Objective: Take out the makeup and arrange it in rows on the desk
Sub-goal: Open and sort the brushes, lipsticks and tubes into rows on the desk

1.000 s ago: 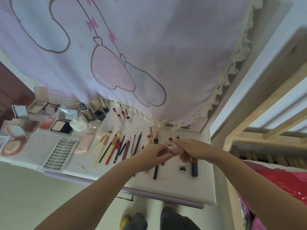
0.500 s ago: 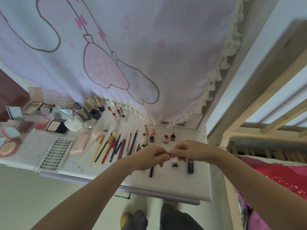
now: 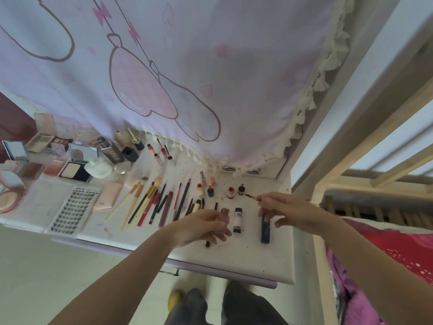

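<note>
Two parts of one lip gloss are held apart above the desk (image 3: 246,261): left hand (image 3: 201,227) clamped on the pink tube (image 3: 225,215), right hand (image 3: 284,211) pinching the wand (image 3: 251,196). Recommend reseating the wand squarely, then laying the tube beside the white tube (image 3: 237,220).

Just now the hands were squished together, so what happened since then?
The hands pulled apart. The left hand kept the pink tube, and the right hand drew the applicator wand out to the right, so the lip gloss is now open. Both hands hold on; nothing was put down. The brushes, pencils and small bottles on the desk stayed in their rows.
</note>
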### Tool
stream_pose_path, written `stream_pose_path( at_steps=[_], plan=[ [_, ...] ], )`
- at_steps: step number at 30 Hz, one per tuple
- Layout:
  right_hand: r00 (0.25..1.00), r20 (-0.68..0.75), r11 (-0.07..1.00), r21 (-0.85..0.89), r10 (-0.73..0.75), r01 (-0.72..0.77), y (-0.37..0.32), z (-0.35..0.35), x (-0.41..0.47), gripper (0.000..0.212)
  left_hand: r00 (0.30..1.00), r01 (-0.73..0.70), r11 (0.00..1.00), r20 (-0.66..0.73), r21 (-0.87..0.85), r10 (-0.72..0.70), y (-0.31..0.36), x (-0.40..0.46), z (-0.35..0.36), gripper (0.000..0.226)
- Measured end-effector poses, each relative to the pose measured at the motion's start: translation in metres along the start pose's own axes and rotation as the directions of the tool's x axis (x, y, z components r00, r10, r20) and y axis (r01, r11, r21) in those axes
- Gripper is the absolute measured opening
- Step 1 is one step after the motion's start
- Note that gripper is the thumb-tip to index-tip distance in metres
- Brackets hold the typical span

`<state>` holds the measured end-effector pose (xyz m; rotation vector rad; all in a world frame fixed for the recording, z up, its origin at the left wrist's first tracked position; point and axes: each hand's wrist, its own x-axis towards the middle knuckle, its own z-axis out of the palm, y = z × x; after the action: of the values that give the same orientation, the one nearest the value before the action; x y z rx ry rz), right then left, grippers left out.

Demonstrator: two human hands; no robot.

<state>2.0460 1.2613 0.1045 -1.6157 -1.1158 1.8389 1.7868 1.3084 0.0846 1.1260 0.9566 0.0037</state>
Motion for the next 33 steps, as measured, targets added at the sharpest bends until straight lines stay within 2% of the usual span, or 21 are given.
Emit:
stream_pose_path(
  at_steps=[4,6,8,11,14,20,22,24,27,29,33],
  plan=[
    [0.996,-0.004,0.979,0.186,0.085,-0.083,0.013,0.007,0.004,0.031,0.978,-0.086,0.989,-0.181,0.116,0.107,-0.001,0.013,0.026,0.027],
    [0.996,-0.016,0.956,0.282,0.084,-0.076,0.02,0.005,0.004,0.027,0.931,-0.093,0.968,-0.325,0.234,0.168,-0.004,0.023,0.034,0.027],
    [0.993,-0.092,0.947,0.318,0.08,-0.047,0.029,0.003,0.006,0.024,0.876,-0.103,0.927,-0.409,0.36,0.256,-0.004,0.032,0.041,0.024],
    [0.972,-0.227,0.933,0.359,0.06,0.027,0.039,0.0,0.009,0.022,0.843,-0.119,0.858,-0.406,0.5,0.353,0.001,0.046,0.052,0.02],
    [0.966,-0.25,0.894,0.444,0.06,0.06,0.043,-0.004,0.012,0.024,0.811,-0.116,0.821,-0.424,0.559,0.403,0.009,0.065,0.063,0.015],
    [0.962,-0.269,0.814,0.567,0.042,0.123,0.053,-0.012,0.014,0.023,0.795,-0.022,0.831,-0.495,0.555,0.352,0.013,0.101,0.078,0.014],
    [0.933,-0.359,0.883,0.44,0.003,0.166,0.057,-0.015,0.019,0.02,0.792,0.017,0.826,-0.512,0.563,0.332,0.013,0.107,0.081,0.017],
    [0.881,-0.462,0.979,0.113,-0.101,0.172,0.06,-0.017,0.03,0.017,0.783,0.05,0.818,-0.531,0.573,0.324,0.015,0.113,0.082,0.02],
    [0.807,-0.529,0.947,-0.301,-0.263,0.111,0.06,-0.018,0.054,0.022,0.784,0.08,0.771,-0.517,0.632,0.343,0.02,0.12,0.083,0.024],
    [0.777,-0.539,0.903,-0.421,-0.324,0.085,0.059,-0.017,0.069,0.022,0.777,0.086,0.769,-0.526,0.634,0.347,0.022,0.124,0.083,0.024],
    [0.805,-0.486,0.848,-0.529,-0.34,0.039,0.063,-0.015,0.087,0.021,0.763,0.085,0.785,-0.547,0.613,0.345,0.022,0.131,0.083,0.023]
  ],
)
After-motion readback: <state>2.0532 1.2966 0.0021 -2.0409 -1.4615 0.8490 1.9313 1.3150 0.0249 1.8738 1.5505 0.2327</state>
